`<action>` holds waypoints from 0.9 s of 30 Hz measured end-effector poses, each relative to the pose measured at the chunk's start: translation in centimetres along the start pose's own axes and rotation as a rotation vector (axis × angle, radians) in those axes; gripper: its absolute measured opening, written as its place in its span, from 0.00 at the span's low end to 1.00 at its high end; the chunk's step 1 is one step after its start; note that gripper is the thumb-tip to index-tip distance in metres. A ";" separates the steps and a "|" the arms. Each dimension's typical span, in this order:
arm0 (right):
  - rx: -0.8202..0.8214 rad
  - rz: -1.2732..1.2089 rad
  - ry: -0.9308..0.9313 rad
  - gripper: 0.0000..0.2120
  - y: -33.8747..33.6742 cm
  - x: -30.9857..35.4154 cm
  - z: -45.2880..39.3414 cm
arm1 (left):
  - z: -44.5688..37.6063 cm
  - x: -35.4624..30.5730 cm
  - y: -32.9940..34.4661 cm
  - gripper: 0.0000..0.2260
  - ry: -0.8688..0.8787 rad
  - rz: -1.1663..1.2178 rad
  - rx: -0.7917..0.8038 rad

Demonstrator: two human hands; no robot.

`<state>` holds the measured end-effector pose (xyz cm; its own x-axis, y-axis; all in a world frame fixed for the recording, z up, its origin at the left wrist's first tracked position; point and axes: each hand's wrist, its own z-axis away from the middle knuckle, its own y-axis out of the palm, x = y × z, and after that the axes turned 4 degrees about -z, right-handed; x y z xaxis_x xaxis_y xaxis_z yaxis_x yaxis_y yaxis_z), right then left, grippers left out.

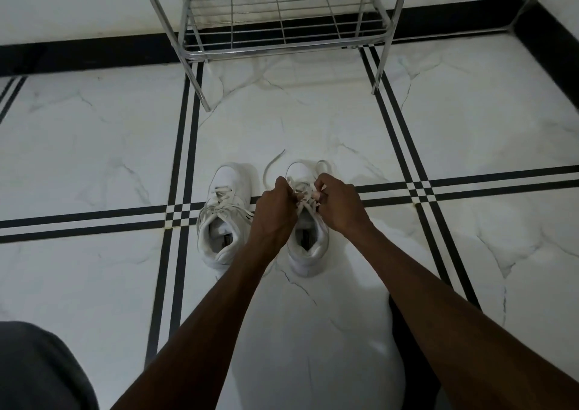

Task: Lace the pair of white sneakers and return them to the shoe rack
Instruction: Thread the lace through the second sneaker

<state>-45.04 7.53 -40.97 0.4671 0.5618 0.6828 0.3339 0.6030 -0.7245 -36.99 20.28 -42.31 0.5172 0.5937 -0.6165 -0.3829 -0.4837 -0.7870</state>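
Note:
Two white sneakers stand side by side on the tiled floor, toes pointing away from me. The left sneaker (224,218) has its lace threaded and lying loose over the tongue. Over the right sneaker (308,243) both my hands meet. My left hand (275,209) pinches the white lace (271,165) at the left eyelets, and a loose end loops toward the toe. My right hand (338,204) pinches the lace on the right side. The hands hide the middle of the lacing.
A chrome wire shoe rack (282,38) stands against the wall just beyond the sneakers, its bottom shelf bare. The floor is white marble with black stripe lines. A dark skirting runs along the wall. My grey-clad knee (40,369) shows at bottom left.

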 end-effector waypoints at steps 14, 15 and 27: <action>0.121 -0.526 0.165 0.06 -2.1 3.2 -0.8 | -1.7 -0.7 -6.7 0.13 -0.038 0.557 0.047; 0.168 -0.437 0.114 0.07 -2.3 3.4 -0.9 | -1.9 -0.9 -7.2 0.13 0.003 0.543 0.042; 0.344 -0.194 -0.103 0.16 -4.4 4.1 -1.2 | -0.5 -0.8 -4.5 0.25 -0.092 0.577 0.236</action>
<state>-43.63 6.49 -35.10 0.3321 0.4625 0.8221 0.1058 0.8478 -0.5197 -35.28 21.63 -38.29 0.1133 0.3371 -0.9346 -0.7446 -0.5940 -0.3045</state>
